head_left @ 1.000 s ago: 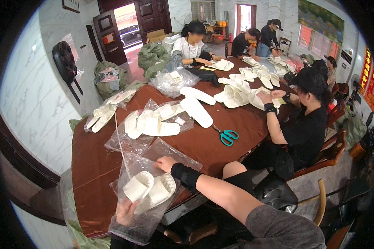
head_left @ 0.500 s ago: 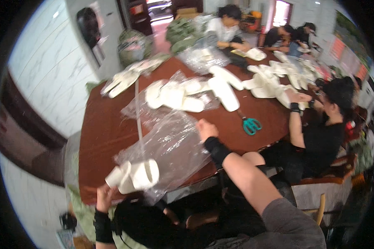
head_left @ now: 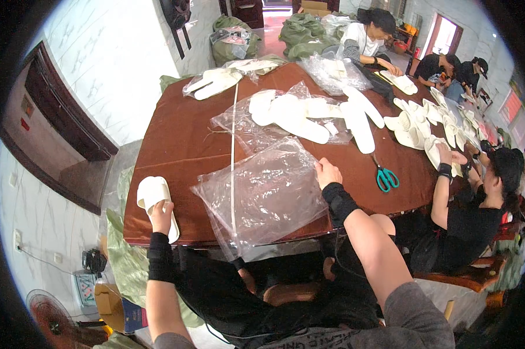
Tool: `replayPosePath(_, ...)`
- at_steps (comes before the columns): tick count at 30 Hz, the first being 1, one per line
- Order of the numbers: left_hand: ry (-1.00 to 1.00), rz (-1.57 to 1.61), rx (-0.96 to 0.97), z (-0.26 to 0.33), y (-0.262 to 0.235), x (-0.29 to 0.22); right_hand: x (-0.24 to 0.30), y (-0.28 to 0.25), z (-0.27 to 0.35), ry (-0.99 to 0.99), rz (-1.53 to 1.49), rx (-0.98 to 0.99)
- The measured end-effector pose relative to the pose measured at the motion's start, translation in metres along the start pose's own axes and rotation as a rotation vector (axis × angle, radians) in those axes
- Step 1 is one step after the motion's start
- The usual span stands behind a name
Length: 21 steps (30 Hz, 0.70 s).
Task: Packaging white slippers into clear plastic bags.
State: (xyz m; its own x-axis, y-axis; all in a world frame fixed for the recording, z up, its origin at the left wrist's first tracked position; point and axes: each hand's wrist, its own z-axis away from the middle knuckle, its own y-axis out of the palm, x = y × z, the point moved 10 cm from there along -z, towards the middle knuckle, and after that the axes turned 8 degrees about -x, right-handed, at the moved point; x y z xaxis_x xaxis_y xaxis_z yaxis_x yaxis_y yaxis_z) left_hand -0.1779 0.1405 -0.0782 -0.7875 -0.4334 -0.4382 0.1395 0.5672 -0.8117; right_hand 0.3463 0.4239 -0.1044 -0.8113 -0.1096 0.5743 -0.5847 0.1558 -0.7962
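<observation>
At the table's near left edge, my left hand (head_left: 161, 216) is closed round white slippers (head_left: 153, 189); they look stacked, and the hand hides part of them. A clear plastic bag (head_left: 262, 189) lies spread in front of me, its lower edge hanging over the table edge. My right hand (head_left: 329, 174) pinches the bag's upper right corner. Past the bag, several white slippers (head_left: 294, 119) rest on more crumpled clear plastic. Teal-handled scissors (head_left: 386, 179) lie to the right of my right hand.
A white strip (head_left: 233, 131) runs across the brown table (head_left: 175, 136). More slippers lie at the far left (head_left: 216, 81) and in a pile on the right (head_left: 411, 128). A co-worker in black (head_left: 472, 215) sits close on my right; others work farther along. A fan (head_left: 50, 314) stands lower left.
My left hand has carried the slippers leftward, away from the bag, to the table's left side. My right hand still holds the bag, which lies more spread out. The view has shifted.
</observation>
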Motion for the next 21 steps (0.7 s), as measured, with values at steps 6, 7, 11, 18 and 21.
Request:
replayPosePath(6, -0.073, 0.586, -0.358, 0.032, -0.036, -0.121, -0.010, -0.032, -0.004, 0.035, 0.162, -0.049)
replayPosePath(7, -0.056, 0.775, -0.294, 0.042, -0.040, -0.161, -0.014, -0.028, -0.006, 0.058, 0.228, -0.063)
replayPosePath(11, 0.322, 0.207, -0.136, 0.086, -0.074, -0.280, 0.013, -0.015, 0.004, -0.043, 0.075, -0.058)
replayPosePath(18, 0.727, -0.241, 0.109, 0.109, 0.030, -0.298, -0.008, -0.025, 0.003, -0.011, 0.000, -0.065)
replayPosePath(21, 0.523, -0.367, 0.501, 0.117, 0.072, -0.234, -0.017, -0.014, 0.002, 0.011, -0.005, 0.043)
